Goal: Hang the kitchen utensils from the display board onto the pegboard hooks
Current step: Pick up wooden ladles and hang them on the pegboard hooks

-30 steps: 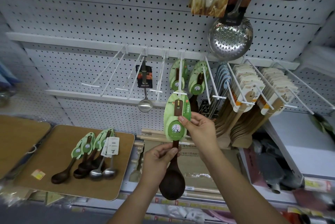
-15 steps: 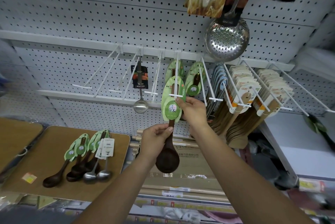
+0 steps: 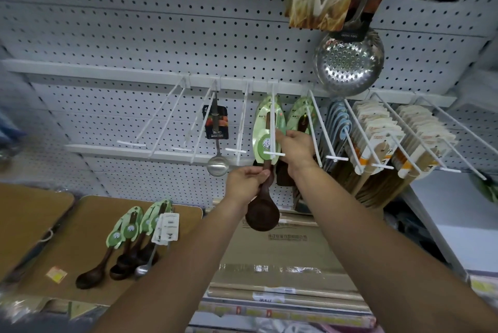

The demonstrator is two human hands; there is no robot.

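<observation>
A dark wooden spoon (image 3: pixel 262 215) with a green card label (image 3: pixel 262 141) hangs on a white pegboard hook (image 3: pixel 273 128), well back from the hook's front tip. My left hand (image 3: pixel 246 184) grips the spoon's handle just above the bowl. My right hand (image 3: pixel 295 148) pinches the right edge of the green card. More green-carded spoons (image 3: pixel 300 119) hang on that hook and on the hook to its right. On the brown display board (image 3: pixel 80 238) at lower left lie several wooden spoons (image 3: pixel 126 241) and metal ladles (image 3: pixel 161 238).
Empty white hooks (image 3: pixel 159 122) stick out to the left; a steel ladle (image 3: pixel 217 154) hangs on one. A perforated skimmer (image 3: pixel 349 59) hangs above right. Hooks at right carry packed wooden utensils (image 3: pixel 377 144). Cardboard boxes (image 3: pixel 283 252) lie on the shelf below.
Both hands have lifted the carded spoon up from below the hook tip and slid it back along the hook toward the pegboard. The view has drawn closer.
</observation>
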